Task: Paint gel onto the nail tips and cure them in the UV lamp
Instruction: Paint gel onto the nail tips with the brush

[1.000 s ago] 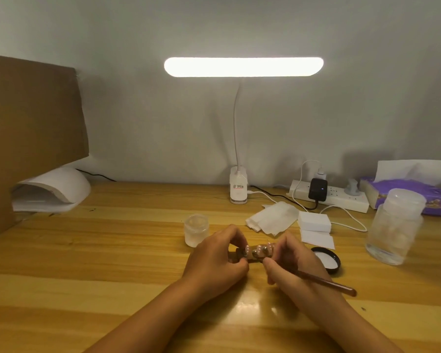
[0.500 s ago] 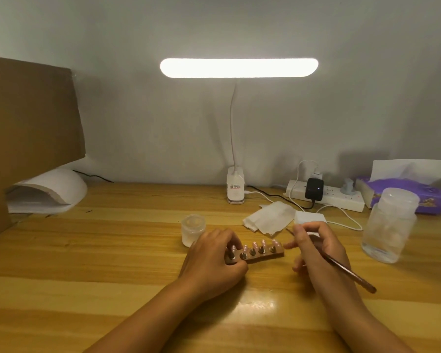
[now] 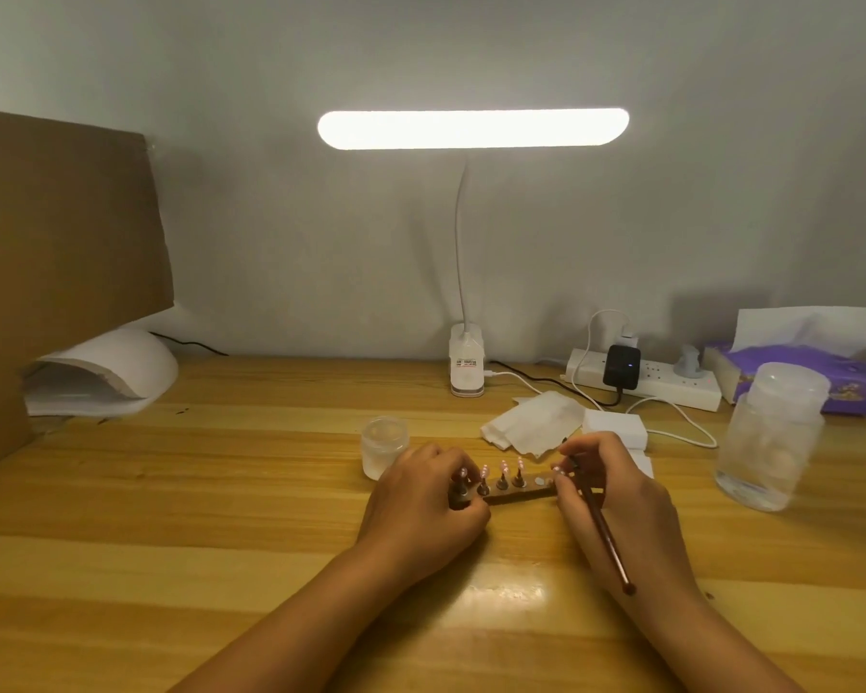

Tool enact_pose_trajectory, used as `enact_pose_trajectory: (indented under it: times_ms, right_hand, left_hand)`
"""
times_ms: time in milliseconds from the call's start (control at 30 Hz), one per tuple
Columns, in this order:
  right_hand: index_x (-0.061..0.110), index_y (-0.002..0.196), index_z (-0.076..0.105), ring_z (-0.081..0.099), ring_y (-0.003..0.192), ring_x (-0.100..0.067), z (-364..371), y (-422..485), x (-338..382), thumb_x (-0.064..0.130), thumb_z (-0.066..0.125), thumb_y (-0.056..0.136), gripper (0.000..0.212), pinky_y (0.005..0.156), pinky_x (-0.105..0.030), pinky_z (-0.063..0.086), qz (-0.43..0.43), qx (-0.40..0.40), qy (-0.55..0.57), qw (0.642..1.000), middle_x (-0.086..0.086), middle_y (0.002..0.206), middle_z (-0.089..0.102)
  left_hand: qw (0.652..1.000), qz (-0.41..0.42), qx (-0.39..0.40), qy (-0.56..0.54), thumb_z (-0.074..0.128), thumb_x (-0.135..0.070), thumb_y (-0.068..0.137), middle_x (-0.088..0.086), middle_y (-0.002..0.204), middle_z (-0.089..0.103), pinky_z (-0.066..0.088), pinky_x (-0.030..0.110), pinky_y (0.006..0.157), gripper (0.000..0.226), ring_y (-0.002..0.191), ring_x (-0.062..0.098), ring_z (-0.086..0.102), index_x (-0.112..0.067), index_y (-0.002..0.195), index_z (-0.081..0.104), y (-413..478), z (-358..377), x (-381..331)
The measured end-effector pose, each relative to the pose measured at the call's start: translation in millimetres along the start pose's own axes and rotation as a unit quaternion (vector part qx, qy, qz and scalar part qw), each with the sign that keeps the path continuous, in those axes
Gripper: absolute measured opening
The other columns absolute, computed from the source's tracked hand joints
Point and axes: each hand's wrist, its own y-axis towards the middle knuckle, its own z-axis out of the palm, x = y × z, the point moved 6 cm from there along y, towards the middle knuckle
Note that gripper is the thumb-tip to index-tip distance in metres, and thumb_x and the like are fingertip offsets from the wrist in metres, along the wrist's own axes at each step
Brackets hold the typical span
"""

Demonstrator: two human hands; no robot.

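- Nail tips [image 3: 504,467], four pinkish ones in view, stand upright on small pegs along a brown holder [image 3: 533,488]. The holder lies on the wooden surface [image 3: 221,517] near its middle, between the two hands.
- Left hand [image 3: 421,510] has its fingers curled over the holder's left end and grips it. The leftmost pegs sit right at its fingertips.
- Right hand [image 3: 621,497] pinches a thin reddish brush [image 3: 602,535], whose handle slants back across the hand toward the wrist. Its fingertips are at the holder's right end. Whether they also hold a tip there is too small to tell.
- Just behind the left hand, a small frosted jar [image 3: 384,445] stands upright, near the holder but not touching it.
- Behind the right hand lie crumpled white wipes [image 3: 531,422], with a white pad stack [image 3: 613,423] just beside them.
- To the right, well apart from the hands, stands a large clear bottle [image 3: 771,437] with a lid on.
- Farther back, along the wall, is the base of a lit desk lamp [image 3: 466,372], its bright bar glowing above.
- Right of the lamp base is a white power strip [image 3: 681,390] with a black adapter [image 3: 621,367] plugged in and cables trailing from it. A purple tissue pack [image 3: 821,365] sits at the far right.
- UV lamp [image 3: 116,367], a white dome, sits at the far left, well apart from the nail tips. It is partly hidden by a brown cardboard sheet [image 3: 61,242] standing at the edge.
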Motion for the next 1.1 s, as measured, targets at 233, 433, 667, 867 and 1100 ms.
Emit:
enact_pose_trajectory:
  times_ms: [233, 433, 667, 867, 1100]
  right_hand:
    - [0.027, 0.108, 0.057, 0.066, 0.08, -0.005, 6, -5, 12, 0.026, 0.069, 0.088, 0.023, 0.072, -0.022, 0.054, -0.047, 0.04, -0.044, 0.997, 0.013, 0.09, 0.067]
    - [0.037, 0.109, 0.048, 0.064, 0.08, -0.005, 15, -11, 17, 0.038, 0.064, 0.089, 0.025, 0.066, -0.018, 0.052, -0.089, 0.093, -0.1, 0.987, 0.017, 0.093, 0.066]
    - [0.042, 0.112, 0.045, 0.063, 0.079, -0.001, 14, -12, 18, 0.042, 0.067, 0.086, 0.034, 0.066, -0.019, 0.054, -0.09, 0.103, -0.088, 0.987, 0.023, 0.096, 0.061]
    - [0.038, 0.113, 0.047, 0.064, 0.082, -0.006, 15, -12, 16, 0.04, 0.063, 0.089, 0.029, 0.069, -0.025, 0.057, -0.086, 0.102, -0.079, 0.988, 0.019, 0.098, 0.064]
    - [0.039, 0.114, 0.045, 0.064, 0.084, -0.005, 17, -12, 12, 0.04, 0.062, 0.09, 0.029, 0.072, -0.028, 0.057, -0.081, 0.102, -0.068, 0.989, 0.019, 0.099, 0.065]
  left_hand:
    - [0.997, -0.006, -0.079, 0.021, 0.059, -0.037, 0.094, -0.012, 0.119, 0.057, 0.044, 0.022, 0.082, 0.04, 0.108, 0.008, 0.053, -0.028, 0.129, 0.042, 7, -9, -4]
    - [0.97, 0.106, -0.2, 0.088, 0.067, -0.021, 0.082, -0.002, 0.108, 0.057, 0.045, 0.023, 0.079, 0.04, 0.097, 0.015, 0.052, -0.017, 0.119, 0.054, -9, -28, -24]
    - [0.962, -0.163, -0.217, 0.028, 0.08, -0.041, 0.07, 0.002, 0.132, 0.04, 0.031, 0.029, 0.093, 0.078, 0.121, 0.019, 0.038, -0.021, 0.131, 0.035, -8, -46, 40]
    - [0.966, -0.228, -0.108, -0.05, 0.074, -0.044, 0.075, -0.005, 0.12, 0.056, 0.039, 0.034, 0.095, 0.062, 0.109, 0.019, 0.052, -0.033, 0.113, 0.026, -2, -27, 63]
    - [0.986, -0.003, -0.162, 0.031, 0.076, -0.047, 0.071, -0.009, 0.101, 0.042, 0.039, 0.022, 0.072, 0.058, 0.092, 0.01, 0.041, -0.03, 0.104, 0.031, -9, -34, 19]
